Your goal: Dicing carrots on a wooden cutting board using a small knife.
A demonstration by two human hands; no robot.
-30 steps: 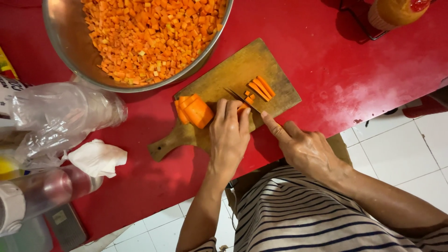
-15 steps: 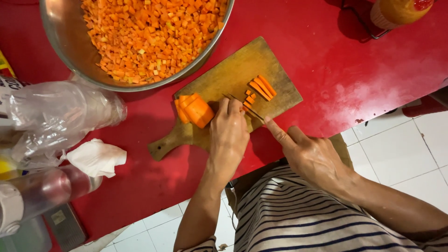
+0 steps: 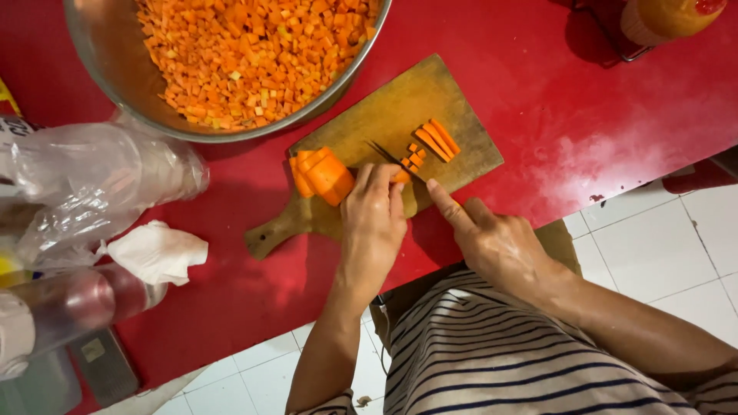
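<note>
A wooden cutting board [image 3: 392,107] with a handle lies on the red counter [image 3: 584,115]. My left hand [image 3: 374,215] presses carrot strips down on the board, fingers curled. My right hand [image 3: 492,238] grips a knife [image 3: 388,157], forefinger along its back, the blade across the strips beside my left fingertips. Cut carrot sticks [image 3: 434,140] and a few small cubes [image 3: 413,157] lie to the right of the blade. A stack of carrot chunks [image 3: 323,174] sits on the board left of my left hand.
A big metal bowl [image 3: 115,77] full of diced carrot stands behind the board. Clear plastic bags [image 3: 92,184], a crumpled tissue [image 3: 154,252] and bottles [image 3: 54,315] crowd the left. An orange bottle [image 3: 661,19] is at the far right corner. White floor tiles show below.
The knife has worked through the strips; a few more small cubes lie by the blade. Both hands stay in nearly the same spot on the board.
</note>
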